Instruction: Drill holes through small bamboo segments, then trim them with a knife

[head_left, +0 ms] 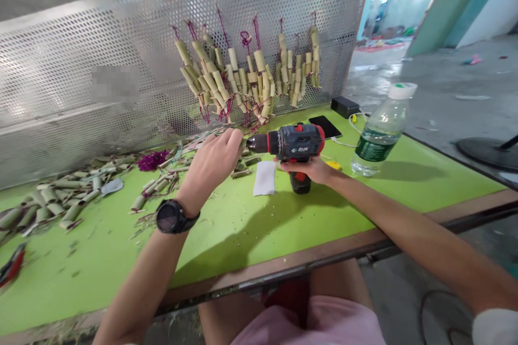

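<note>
Toward three o'clock, a clear bottle (pixel 376 143) with a green label and white cap stood upright on the green tabletop (pixel 429 188). Toward two o'clock lay a dark phone (pixel 327 126), a white cable (pixel 343 144) at its edge, and a black box (pixel 345 107). Farther out at three, a round black base (pixel 485 153) sat on the floor (pixel 441 102).

Tabletop (pixel 226 232) lime green; drill (pixel 299 142) black-and-red; cords (pixel 256 32) magenta.

The left hand (pixel 218 159), a dark watch at its wrist, is raised palm down with fingers curled closed at the tips, while the right hand (pixel 309 168) is wrapped in a grip, its forearm angled inward from the lower right, both arms extended forward.
</note>
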Motion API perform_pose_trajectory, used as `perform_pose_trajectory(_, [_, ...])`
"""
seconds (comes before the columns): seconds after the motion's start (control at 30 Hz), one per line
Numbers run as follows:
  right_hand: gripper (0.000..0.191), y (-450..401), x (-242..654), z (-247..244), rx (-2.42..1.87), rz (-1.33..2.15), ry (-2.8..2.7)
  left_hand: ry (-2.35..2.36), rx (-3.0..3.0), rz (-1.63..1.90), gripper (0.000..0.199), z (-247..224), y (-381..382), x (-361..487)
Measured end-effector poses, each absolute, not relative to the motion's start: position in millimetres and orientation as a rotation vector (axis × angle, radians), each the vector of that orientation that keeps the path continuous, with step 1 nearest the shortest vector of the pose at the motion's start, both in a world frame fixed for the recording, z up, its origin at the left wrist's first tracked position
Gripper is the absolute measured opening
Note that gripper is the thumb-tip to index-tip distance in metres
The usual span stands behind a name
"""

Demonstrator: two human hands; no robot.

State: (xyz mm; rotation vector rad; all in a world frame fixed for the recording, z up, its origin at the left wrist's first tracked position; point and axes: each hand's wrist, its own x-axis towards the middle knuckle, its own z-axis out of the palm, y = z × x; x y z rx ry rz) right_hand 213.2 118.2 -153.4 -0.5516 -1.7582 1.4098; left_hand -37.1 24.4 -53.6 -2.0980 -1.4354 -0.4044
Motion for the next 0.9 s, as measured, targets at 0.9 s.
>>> perform_pose_trajectory(0.9, [0.032, 122, 215, -156, -0.476, 1.443, -1.777, -1.49, -2.013, -0.743, 0.029, -76, 24, -16])
